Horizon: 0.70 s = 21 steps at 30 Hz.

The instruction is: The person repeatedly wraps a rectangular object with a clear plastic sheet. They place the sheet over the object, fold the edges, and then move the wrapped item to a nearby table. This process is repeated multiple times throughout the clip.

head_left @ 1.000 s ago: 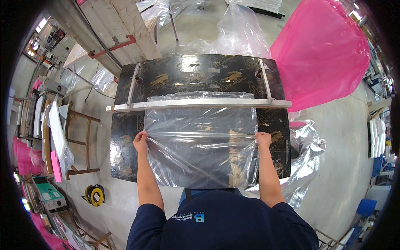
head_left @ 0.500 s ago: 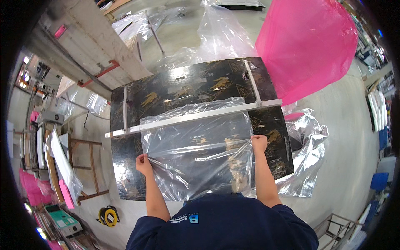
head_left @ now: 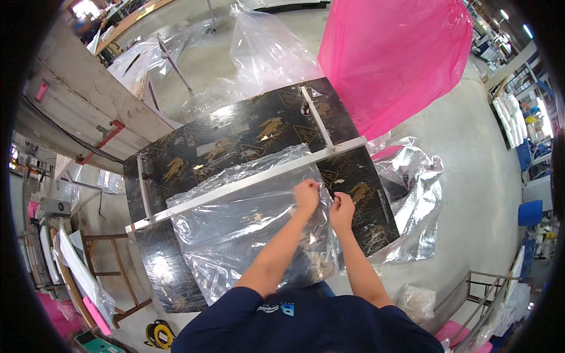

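Observation:
A clear plastic sheet (head_left: 235, 226) lies wrinkled over a dark printed board (head_left: 235, 126), its far part passing under a long metal bar (head_left: 247, 183). Both my hands are close together at the sheet's right edge, just on the near side of the bar. My left hand (head_left: 306, 197), a little blurred, is closed with its fingertips on that edge. Beside it, a small gap to the right, my right hand (head_left: 342, 213) has its thumb and fingers pinched together at the same edge. Film between the fingertips is hard to make out.
Two short metal arms join the bar to the board's far side. A big pink plastic bag (head_left: 394, 65) stands beyond the far right corner. Silver foil sheeting (head_left: 415, 206) lies right of the board. A concrete pillar (head_left: 88, 88) rises at the left, with a wooden frame (head_left: 109, 273) nearer.
My left hand has left the sheet's left edge and crossed to its right edge, beside my right hand. My right hand remains at that edge. The whole view has turned and shifted.

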{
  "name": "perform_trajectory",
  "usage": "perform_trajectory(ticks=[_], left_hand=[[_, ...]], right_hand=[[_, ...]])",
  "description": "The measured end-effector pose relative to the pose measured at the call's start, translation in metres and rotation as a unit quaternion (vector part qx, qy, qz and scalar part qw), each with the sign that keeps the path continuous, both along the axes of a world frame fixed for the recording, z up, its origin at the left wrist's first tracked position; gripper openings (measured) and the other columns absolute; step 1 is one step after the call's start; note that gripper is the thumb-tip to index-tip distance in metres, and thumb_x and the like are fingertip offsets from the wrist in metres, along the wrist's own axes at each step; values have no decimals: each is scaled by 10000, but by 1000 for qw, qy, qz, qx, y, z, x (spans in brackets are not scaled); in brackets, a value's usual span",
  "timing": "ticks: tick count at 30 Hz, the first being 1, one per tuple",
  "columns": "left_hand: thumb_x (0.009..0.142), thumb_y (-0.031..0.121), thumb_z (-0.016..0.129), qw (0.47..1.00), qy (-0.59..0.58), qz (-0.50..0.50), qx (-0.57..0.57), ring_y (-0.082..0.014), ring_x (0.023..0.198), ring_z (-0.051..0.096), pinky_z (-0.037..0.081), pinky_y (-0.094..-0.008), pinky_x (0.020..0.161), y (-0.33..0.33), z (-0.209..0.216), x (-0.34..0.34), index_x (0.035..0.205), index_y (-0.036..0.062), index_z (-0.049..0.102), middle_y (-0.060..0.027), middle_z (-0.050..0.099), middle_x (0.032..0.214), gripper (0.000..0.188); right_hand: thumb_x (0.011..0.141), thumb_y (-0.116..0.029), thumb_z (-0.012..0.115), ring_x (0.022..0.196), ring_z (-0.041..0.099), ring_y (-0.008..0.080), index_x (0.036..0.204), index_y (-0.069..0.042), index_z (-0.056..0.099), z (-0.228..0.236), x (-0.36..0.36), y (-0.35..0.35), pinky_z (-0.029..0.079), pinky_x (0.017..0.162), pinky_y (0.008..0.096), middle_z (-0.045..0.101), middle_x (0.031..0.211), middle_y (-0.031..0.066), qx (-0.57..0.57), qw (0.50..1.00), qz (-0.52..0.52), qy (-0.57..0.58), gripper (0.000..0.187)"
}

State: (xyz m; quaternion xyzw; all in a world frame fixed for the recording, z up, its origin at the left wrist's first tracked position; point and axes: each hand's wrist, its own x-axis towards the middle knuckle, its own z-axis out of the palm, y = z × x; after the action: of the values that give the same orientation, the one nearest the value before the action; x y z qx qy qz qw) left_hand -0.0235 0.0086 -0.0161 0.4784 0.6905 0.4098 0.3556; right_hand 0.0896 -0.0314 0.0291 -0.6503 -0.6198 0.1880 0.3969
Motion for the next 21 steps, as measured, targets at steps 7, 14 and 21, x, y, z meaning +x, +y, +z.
perform_trajectory(ticks=[7,14,21], left_hand=[[727,114,594,988,136,45,65,-325,706,550,433,-408,627,-6,19,6,709,8,524,-150,552,690,128],[731,83,575,994,57,10,97,-323,682,538,413,-401,594,2,15,-17,720,9,500,-162,541,688,106],[821,100,474,983,100,153,30,-381,692,559,436,-453,585,3,0,-4,927,0,371,-199,535,771,177]], right_hand=[[740,51,473,755,596,273,971,19,553,-14,-18,30,470,662,314,585,870,179,-60,996,45,44,246],[713,56,477,849,558,332,986,32,547,-5,-21,29,443,765,379,573,930,176,-27,993,114,32,283],[744,-44,439,1165,382,319,1221,-2,418,-25,-30,29,304,974,400,417,1261,154,-2,949,242,-202,479]])
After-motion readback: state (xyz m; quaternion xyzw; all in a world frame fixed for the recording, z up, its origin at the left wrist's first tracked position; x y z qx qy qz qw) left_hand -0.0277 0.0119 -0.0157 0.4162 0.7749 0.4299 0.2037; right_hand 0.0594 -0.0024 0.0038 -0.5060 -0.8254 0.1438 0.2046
